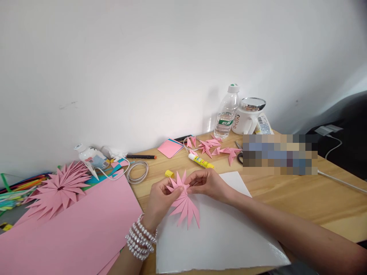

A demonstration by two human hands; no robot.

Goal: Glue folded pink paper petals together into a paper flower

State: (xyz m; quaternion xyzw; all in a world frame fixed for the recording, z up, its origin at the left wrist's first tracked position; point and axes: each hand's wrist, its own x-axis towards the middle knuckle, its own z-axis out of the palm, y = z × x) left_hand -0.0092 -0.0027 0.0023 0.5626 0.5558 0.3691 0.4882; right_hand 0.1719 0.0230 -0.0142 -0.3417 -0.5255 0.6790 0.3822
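Both hands hold a pink folded-paper flower (186,210) with pointed petals, partly built into a fan, above a white board (226,233). My left hand (160,200), with pearl bracelets at the wrist, pinches its left side, thumb across the front. At its upper right edge, the fingers of my right hand (208,185) are pinched together; the exact grip point is partly hidden. Just beyond the hands lie a glue stick (201,161) without its cap and a yellow cap (169,173).
Pink folded pieces (210,147) lie behind the glue stick, beside a stack of square paper (170,148). Finished pink paper flowers (61,187) rest on pink sheets (86,229) at left. A water bottle (226,114), a mug (246,116) and scissors (240,156) stand or lie at back right.
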